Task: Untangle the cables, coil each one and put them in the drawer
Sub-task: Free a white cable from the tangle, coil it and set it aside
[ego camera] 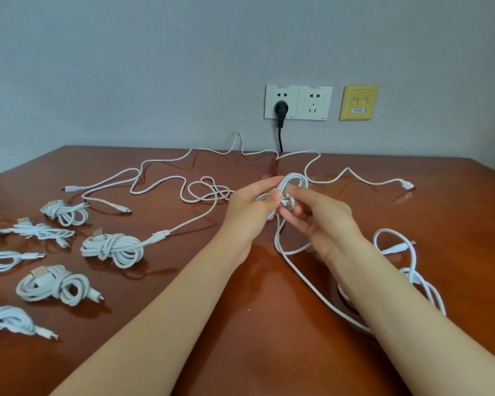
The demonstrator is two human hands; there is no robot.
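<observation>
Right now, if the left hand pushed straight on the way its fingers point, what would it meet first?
The left hand grips the half-wound coil; pushing on, it would probably meet the right hand first, though depth is unclear.

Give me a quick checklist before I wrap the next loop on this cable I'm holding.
1. Coil secured: ok, the left hand and the right hand both grip it.
2. Tail free to pull in: cannot tell, it runs under the right forearm near the looped cable.
3. Loose cables at the back untangled: not ok, they cross each other.
4. Finished bundles out of the way: ok, they lie apart on the left.
5. Drawer ready: cannot tell, it is not in view.
</observation>
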